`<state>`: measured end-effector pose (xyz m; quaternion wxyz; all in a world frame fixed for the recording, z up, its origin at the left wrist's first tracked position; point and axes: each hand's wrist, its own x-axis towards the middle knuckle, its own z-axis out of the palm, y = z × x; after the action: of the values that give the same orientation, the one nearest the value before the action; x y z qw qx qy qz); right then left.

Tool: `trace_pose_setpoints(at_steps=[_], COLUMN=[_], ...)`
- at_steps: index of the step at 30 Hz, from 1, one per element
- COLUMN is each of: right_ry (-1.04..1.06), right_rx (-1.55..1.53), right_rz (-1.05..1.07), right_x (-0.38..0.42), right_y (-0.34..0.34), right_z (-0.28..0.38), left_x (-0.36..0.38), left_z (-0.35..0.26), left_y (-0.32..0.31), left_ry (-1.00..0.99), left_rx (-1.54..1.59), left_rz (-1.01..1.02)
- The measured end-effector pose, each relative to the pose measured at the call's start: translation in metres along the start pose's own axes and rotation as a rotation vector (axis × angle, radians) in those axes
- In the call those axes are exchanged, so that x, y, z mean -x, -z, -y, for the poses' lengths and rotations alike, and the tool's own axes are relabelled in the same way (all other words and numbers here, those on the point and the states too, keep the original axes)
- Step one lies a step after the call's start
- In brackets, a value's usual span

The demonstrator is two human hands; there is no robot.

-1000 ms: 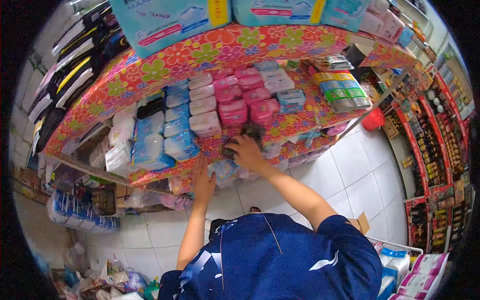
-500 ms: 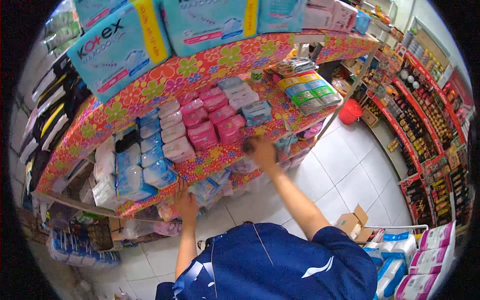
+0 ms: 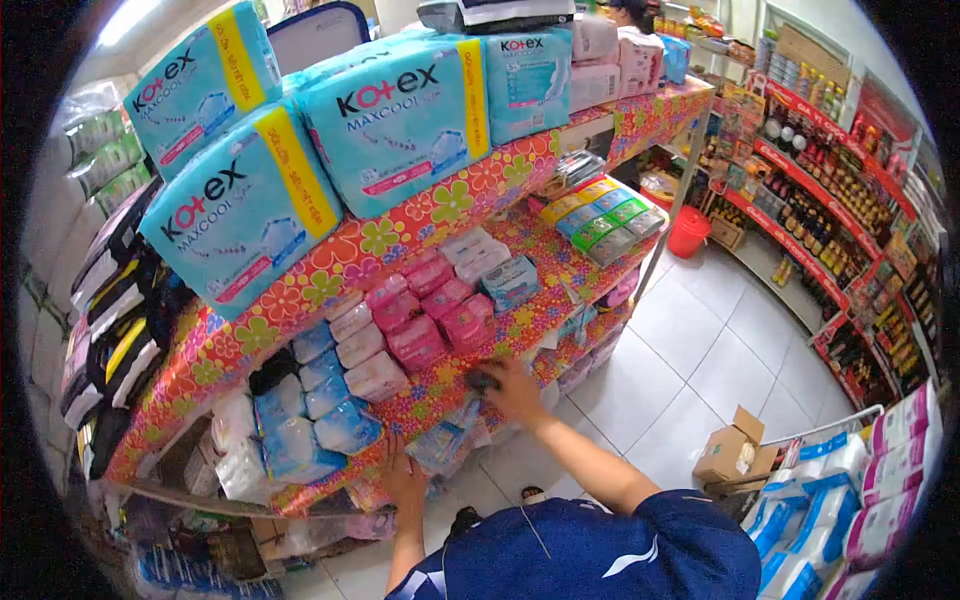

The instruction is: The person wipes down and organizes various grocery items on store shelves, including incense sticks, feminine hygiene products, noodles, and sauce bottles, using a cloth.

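My right hand (image 3: 516, 392) is closed on a small dark, crumpled-looking thing (image 3: 484, 380) too blurred to name, pressed low over the flower-patterned shelf cover (image 3: 420, 400). My left hand (image 3: 403, 478) rests at the shelf's front edge with its fingers stretched out, holding nothing. Behind my right hand stand pink packs (image 3: 415, 342). Blue and white packs (image 3: 348, 427) lie just beyond my left fingers. A teal pack (image 3: 510, 283) sits at the right end of the rows.
Large Kotex packs (image 3: 390, 120) stand on the upper shelf. Multicoloured sachets (image 3: 605, 220) lie at the shelf's right end. A red bucket (image 3: 687, 233) is on the tiled floor (image 3: 690, 340). An opened carton (image 3: 735, 450) and wrapped paper rolls (image 3: 815, 500) are at lower right; bottle shelves (image 3: 810, 210) stand beyond.
The view has tilted up, showing more of the upper shelf. My right hand has shifted along the shelf toward my left hand, still with the dark thing. My left hand stays at the edge.
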<state>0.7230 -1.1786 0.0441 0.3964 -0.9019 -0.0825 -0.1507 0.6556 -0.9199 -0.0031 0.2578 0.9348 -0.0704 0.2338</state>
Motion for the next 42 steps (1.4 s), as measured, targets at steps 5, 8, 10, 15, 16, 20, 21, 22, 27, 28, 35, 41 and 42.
trace_pose_setpoints(at_steps=[5, 8, 10, 15, 16, 20, 21, 22, 27, 28, 35, 41, 42], right_ry=[-0.070, 0.046, 0.093, 0.287, 0.318, 0.015, 0.006, -0.090, 0.102, 0.142, -0.165, -0.404, -0.409], right_rx=[0.300, 0.315, 0.342, 0.384, 0.327, 0.507, 0.505, 0.538, 0.369, 0.353, -0.199, -0.400, -0.412], right_rz=[-0.181, 0.011, 0.062, 0.260, 0.151, -0.200, -0.204, -0.126, 0.136, 0.203, 0.102, -0.199, -0.245], right_x=[-0.002, 0.001, 0.012, -0.004, -0.009, -0.019, -0.018, -0.018, 0.006, 0.015, 0.071, 0.155, 0.170], right_y=[0.005, -0.036, -0.056, -0.049, -0.043, 0.001, -0.003, -0.009, -0.086, -0.091, -0.067, 0.020, 0.027], right_z=[0.006, 0.038, 0.080, 0.075, 0.049, -0.006, 0.003, 0.013, 0.076, 0.100, 0.086, 0.093, 0.094], left_x=[-0.007, -0.007, -0.004, -0.017, -0.018, -0.011, -0.011, -0.011, -0.007, -0.004, 0.002, 0.004, 0.006], left_z=[-0.007, -0.004, -0.002, -0.021, -0.023, -0.005, -0.002, 0.001, 0.003, 0.013, -0.001, -0.112, -0.110], left_y=[0.020, 0.022, 0.030, 0.049, 0.051, 0.043, 0.039, 0.035, 0.034, 0.026, 0.013, 0.026, 0.002], left_ry=[0.076, 0.086, 0.010, 0.013, 0.043, 0.005, -0.001, 0.007, -0.046, -0.056, 0.099, 0.238, 0.228], left_rx=[-0.065, 0.139, 0.147, 0.101, 0.070, 0.039, 0.037, 0.052, 0.073, 0.175, 0.996, 0.962, 0.999], left_rz=[0.205, 0.196, 0.161, 0.246, 0.286, 0.280, 0.286, 0.279, 0.278, 0.255, 0.530, 1.086, 1.201])
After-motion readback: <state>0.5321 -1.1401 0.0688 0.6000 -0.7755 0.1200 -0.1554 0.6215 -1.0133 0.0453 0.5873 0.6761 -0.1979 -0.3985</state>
